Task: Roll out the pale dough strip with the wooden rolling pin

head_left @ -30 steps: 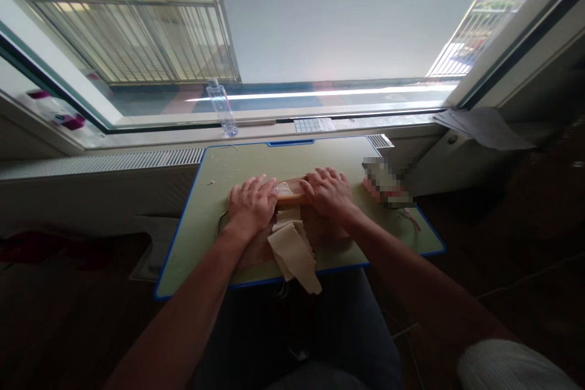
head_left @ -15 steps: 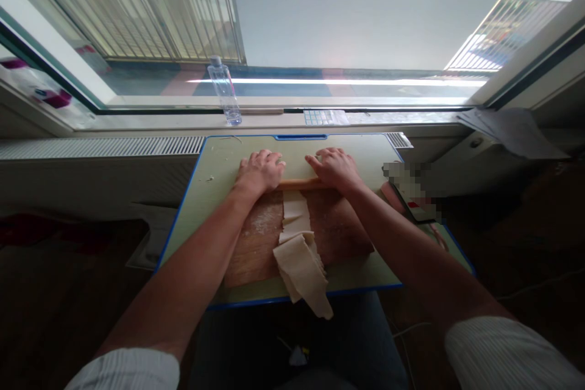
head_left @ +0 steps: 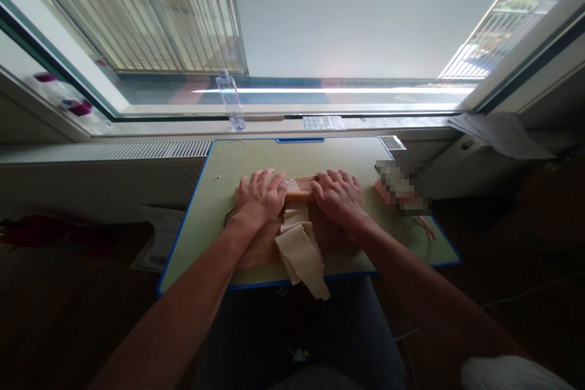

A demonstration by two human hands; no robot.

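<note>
A wooden rolling pin (head_left: 298, 195) lies crosswise over a strip of dough on a wooden board (head_left: 258, 248). My left hand (head_left: 261, 196) is closed over the pin's left part, fingers pointing forward. On its right part my right hand (head_left: 339, 196) rests the same way, closed over it. Between the hands the dough strip (head_left: 297, 216) passes under the pin, a little of it showing beyond. Toward me the dough lies in folds, and its loose end (head_left: 305, 259) hangs over the board's near edge and past the table edge. Both pin ends are mostly hidden by my hands.
A small blue-edged table (head_left: 192, 225) carries the board. At its right side lies a blurred-out object (head_left: 402, 186) with a cord. A clear bottle (head_left: 231, 100) stands on the windowsill (head_left: 183, 128), and papers (head_left: 503, 134) lie at the right. Small dough bits dot the table's left.
Both hands have drawn the rolling pin back toward me from the board's far edge, uncovering dough beyond it. The view has shifted slightly.
</note>
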